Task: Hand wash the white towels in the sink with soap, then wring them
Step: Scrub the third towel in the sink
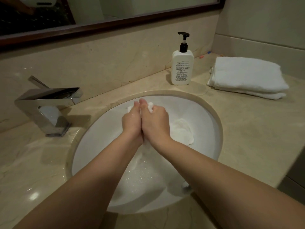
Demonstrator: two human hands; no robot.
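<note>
My left hand (132, 120) and my right hand (155, 121) are pressed side by side over the round white sink (209, 129). Both are closed on a wet white towel (182, 131). Part of it bunches out between the right fingers, and the rest trails down to the right into the basin and under my wrists. Water drops and foam speckle the bowl below my forearms. A white pump bottle of soap (181, 66) stands on the counter behind the sink. Folded dry white towels (245, 76) are stacked at the right.
A square chrome faucet (47, 106) stands left of the sink, its spout pointing toward the bowl. The beige marble counter (247, 129) ends at a corner on the right. A dark-framed mirror (105, 22) runs along the wall above.
</note>
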